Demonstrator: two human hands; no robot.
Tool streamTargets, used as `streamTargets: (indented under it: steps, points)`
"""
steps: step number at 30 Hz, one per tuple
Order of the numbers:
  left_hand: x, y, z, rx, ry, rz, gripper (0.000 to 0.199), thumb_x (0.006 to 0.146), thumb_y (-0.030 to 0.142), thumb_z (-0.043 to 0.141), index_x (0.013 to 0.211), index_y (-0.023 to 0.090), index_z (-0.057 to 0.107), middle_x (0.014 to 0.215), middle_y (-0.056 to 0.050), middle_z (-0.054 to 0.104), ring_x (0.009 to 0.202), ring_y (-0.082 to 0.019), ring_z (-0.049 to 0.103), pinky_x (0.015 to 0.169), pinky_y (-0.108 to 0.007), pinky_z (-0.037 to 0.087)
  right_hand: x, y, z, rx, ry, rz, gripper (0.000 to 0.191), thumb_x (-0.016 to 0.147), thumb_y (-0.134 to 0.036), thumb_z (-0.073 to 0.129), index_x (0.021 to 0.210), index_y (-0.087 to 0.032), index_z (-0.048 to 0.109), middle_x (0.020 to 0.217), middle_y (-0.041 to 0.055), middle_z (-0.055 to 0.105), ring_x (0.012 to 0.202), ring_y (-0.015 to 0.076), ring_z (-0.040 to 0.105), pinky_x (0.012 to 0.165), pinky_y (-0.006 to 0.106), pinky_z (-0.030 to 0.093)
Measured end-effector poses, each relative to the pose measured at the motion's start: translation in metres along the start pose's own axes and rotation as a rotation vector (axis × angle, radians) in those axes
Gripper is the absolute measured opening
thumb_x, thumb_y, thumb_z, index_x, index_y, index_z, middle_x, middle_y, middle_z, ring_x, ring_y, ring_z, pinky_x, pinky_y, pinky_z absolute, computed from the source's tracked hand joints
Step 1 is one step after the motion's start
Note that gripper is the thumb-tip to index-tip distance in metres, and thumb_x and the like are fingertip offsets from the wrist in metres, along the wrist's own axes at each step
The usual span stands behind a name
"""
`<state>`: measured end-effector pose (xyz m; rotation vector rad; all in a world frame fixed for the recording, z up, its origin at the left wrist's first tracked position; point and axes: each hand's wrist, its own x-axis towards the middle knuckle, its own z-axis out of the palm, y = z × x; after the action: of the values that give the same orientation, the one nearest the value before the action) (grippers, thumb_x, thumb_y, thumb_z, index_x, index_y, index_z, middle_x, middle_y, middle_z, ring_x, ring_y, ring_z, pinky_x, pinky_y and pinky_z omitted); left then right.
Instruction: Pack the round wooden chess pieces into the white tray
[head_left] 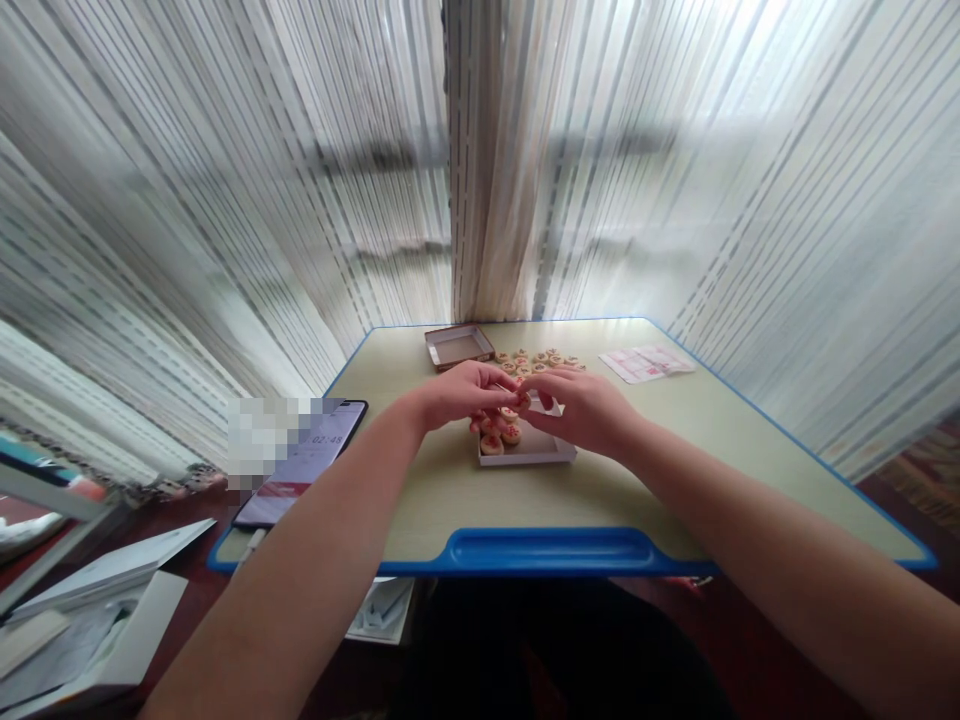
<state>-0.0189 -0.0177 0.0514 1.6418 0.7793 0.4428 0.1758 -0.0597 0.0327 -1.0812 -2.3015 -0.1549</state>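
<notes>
Over a small open box (529, 458) my two hands meet at one round wooden Chinese chess piece (524, 401) with red marking. My left hand (469, 392) comes in from the left, its thumb and fingers closed at the piece's edge. From the other side my right hand (581, 405) pinches the same piece between thumb and fingers. Several red-marked pieces (491, 443) lie in the box's left part, partly covered by my left hand. Beyond my hands, more loose pieces (553, 358) are spread on the table; my fingers hide some of them.
A box lid (459, 346) lies inside up at the back left. A printed paper sheet (646, 363) is at the back right. At the left edge rests a phone (300, 465) with a cable. The table (720, 470) has a blue rim; curtains hang behind it.
</notes>
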Motion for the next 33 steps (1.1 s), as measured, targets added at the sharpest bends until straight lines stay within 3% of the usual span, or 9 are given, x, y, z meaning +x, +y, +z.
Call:
streamTargets:
  steps: [9, 16, 22, 26, 30, 33]
  points:
    - [0.003, -0.009, -0.012, -0.117, -0.076, 0.008, 0.043, 0.068, 0.03, 0.073, 0.106, 0.012, 0.063, 0.074, -0.007, 0.068, 0.057, -0.01, 0.062, 0.042, -0.015, 0.04, 0.001, -0.002, 0.0, 0.032, 0.011, 0.113, 0.023, 0.079, -0.042, 0.059, 0.085, -0.02, 0.063, 0.069, 0.0012, 0.061, 0.063, 0.0125, 0.052, 0.061, 0.024, 0.037]
    - [0.001, -0.008, -0.011, -0.204, -0.161, -0.042, 0.042, 0.071, 0.036, 0.071, 0.105, 0.015, 0.058, 0.086, -0.009, 0.067, 0.073, -0.015, 0.067, 0.053, -0.018, 0.046, 0.0, -0.001, 0.001, 0.066, 0.058, 0.089, 0.025, 0.078, -0.045, 0.061, 0.083, -0.02, 0.062, 0.067, 0.001, 0.058, 0.064, 0.0131, 0.051, 0.061, 0.024, 0.037]
    - [0.002, -0.008, -0.01, -0.292, -0.128, -0.019, 0.031, 0.069, 0.029, 0.072, 0.094, 0.013, 0.061, 0.083, -0.008, 0.066, 0.077, -0.015, 0.066, 0.067, -0.024, 0.05, -0.001, -0.001, 0.001, 0.056, 0.024, 0.056, 0.023, 0.08, -0.039, 0.06, 0.095, -0.021, 0.06, 0.071, 0.0009, 0.059, 0.063, 0.0126, 0.051, 0.059, 0.023, 0.036]
    - [0.003, -0.007, -0.009, -0.309, -0.104, -0.027, 0.023, 0.069, 0.024, 0.07, 0.087, 0.011, 0.064, 0.079, -0.007, 0.066, 0.071, -0.012, 0.064, 0.064, -0.022, 0.049, 0.0, -0.003, 0.0, 0.086, 0.036, -0.012, 0.028, 0.081, -0.033, 0.057, 0.106, -0.02, 0.058, 0.071, 0.0012, 0.06, 0.063, 0.0126, 0.051, 0.061, 0.024, 0.039]
    - [0.002, -0.005, -0.01, -0.304, -0.069, -0.03, 0.019, 0.068, 0.019, 0.068, 0.084, 0.01, 0.065, 0.074, -0.007, 0.066, 0.064, -0.01, 0.061, 0.059, -0.02, 0.047, 0.001, -0.007, -0.003, 0.107, 0.063, -0.038, 0.023, 0.081, -0.033, 0.057, 0.099, -0.02, 0.062, 0.067, 0.0008, 0.059, 0.061, 0.0124, 0.051, 0.062, 0.024, 0.04]
    - [0.001, -0.005, -0.011, -0.307, -0.107, -0.022, 0.021, 0.068, 0.019, 0.069, 0.086, 0.009, 0.066, 0.074, -0.007, 0.065, 0.062, -0.009, 0.059, 0.058, -0.021, 0.047, 0.001, -0.009, -0.005, 0.123, 0.074, -0.016, 0.021, 0.08, -0.033, 0.058, 0.095, -0.019, 0.062, 0.065, 0.0003, 0.058, 0.06, 0.0119, 0.051, 0.061, 0.024, 0.04]
